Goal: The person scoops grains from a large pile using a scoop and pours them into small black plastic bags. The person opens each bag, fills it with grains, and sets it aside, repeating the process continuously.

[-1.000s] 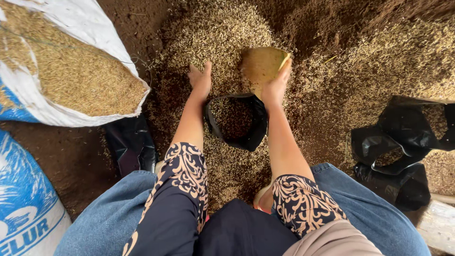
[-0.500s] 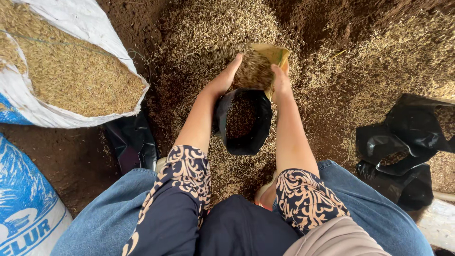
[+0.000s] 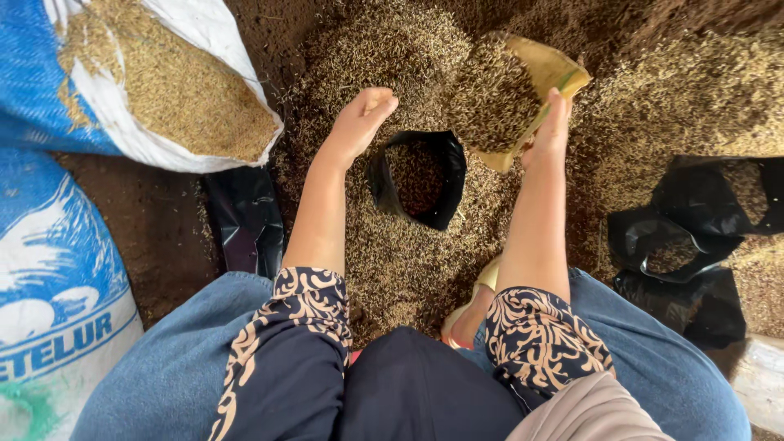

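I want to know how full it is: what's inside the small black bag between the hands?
The small black bag holds brownish husks, filling it partway below the rim. Its bottom is covered by them, so the depth cannot be seen.
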